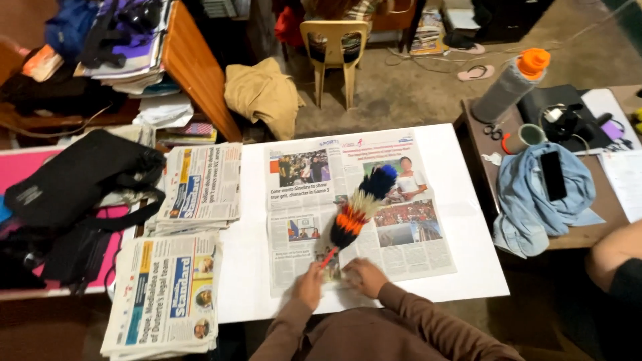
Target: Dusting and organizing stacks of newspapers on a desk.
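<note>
feathered duster [360,207], banded blue, cream, orange and black, lying diagonally on an open newspaper [354,207] on the white desk [468,220]: light, soft-headed, best taken by its stiff red handle, which the left hand [309,284] pinches while the right hand [364,275] rests flat beside it.

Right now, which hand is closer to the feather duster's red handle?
Left. The left hand is right at the red handle of the feather duster; the right hand rests on the newspaper just beside it.

Cluttered room of a home, serving as a work corner. Shown by bare concrete floor [401,93], plastic chair [333,50], slippers [476,71], heaped clothes [264,93], stacked newspapers [200,187].
</note>
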